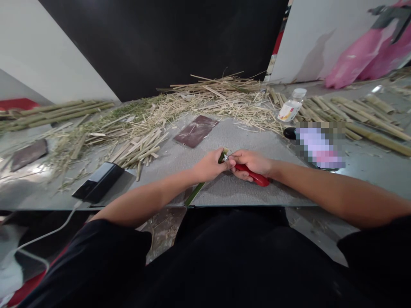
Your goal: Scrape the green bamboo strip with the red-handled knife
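- Left hand (208, 167) pinching a green strip (195, 194), its upper end poking out by the thumb, its lower end slanting down to the table's near edge.
- Right hand (252, 163) wrapped round a red-handled tool (259, 179), metal tip right up at the strip's top end!
- The two hands meet here, fingers touching, low over the grey table (266, 143); the exact contact of metal and strip is too small to tell.
- Just beyond them, a brown sheet (196, 131) lies flat, pale shavings (221, 100) heaped behind it.
- Off to the right, a bottle (290, 107) leans beside a phone (317, 147).
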